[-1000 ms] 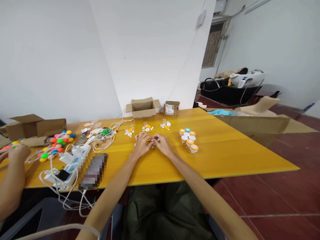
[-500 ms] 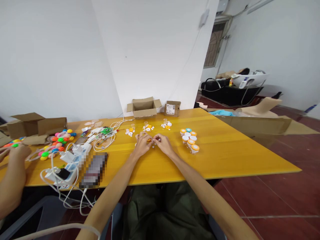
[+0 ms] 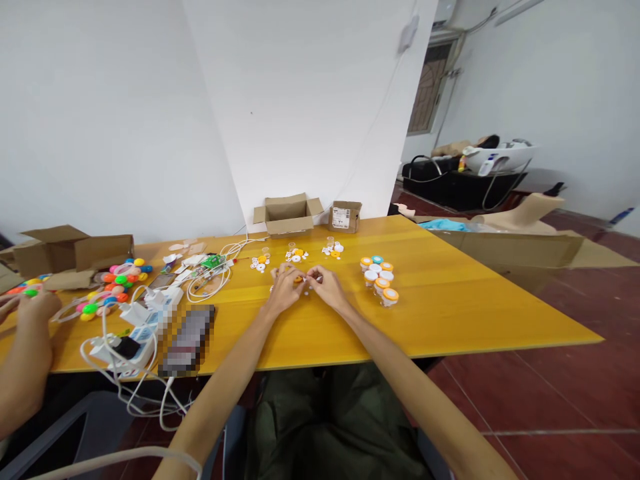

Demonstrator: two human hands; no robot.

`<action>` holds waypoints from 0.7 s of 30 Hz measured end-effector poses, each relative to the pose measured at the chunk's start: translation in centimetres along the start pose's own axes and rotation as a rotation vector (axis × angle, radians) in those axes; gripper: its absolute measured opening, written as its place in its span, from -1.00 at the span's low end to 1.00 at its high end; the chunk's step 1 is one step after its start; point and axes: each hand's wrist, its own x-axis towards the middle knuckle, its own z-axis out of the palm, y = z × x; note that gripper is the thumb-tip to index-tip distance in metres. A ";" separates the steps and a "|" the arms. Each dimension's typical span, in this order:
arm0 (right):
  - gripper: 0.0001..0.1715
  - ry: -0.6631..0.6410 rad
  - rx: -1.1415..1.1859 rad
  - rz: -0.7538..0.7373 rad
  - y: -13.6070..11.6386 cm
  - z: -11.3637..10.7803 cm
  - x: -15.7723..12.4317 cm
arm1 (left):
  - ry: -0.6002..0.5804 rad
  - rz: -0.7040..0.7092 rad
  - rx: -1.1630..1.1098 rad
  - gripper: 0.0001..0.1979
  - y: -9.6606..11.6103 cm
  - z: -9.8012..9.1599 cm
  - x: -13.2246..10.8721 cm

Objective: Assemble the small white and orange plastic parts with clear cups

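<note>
Head view: hands [image 3: 287, 289] still meet at orange piece [image 3: 299, 279]; lidded jars [image 3: 382, 283] unmoved.

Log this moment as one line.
left hand: at orange piece | right hand: close to left | grip: unclear | rightward: lidded containers | beyond: loose white and orange parts

Slight leftward turn of head view, lidded jars [image 3: 383, 283] farther right in it.

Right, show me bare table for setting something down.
Broadest: tabletop between the lidded jars and its right edge. Narrower: between the phone and left forearm. Crowded: left side, with power strip and coloured balls; beyond the left hand and right hand, small loose parts.
</note>
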 end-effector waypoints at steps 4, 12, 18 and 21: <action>-0.94 0.023 -0.016 -0.009 0.0 0.1 0.0 | -0.019 -0.018 -0.002 -0.87 0.1 -0.1 0.0; -0.94 0.056 -0.130 -0.068 0.4 0.0 0.0 | -0.018 -0.028 -0.003 -0.90 -0.1 0.0 0.0; -0.87 0.031 -0.423 -0.136 0.9 -0.1 -0.3 | -0.033 -0.055 -0.003 -0.89 -0.2 0.1 0.0; -0.84 -0.010 -0.580 -0.157 1.1 -0.2 -0.4 | -0.047 -0.061 0.005 -0.88 -0.4 0.2 -0.1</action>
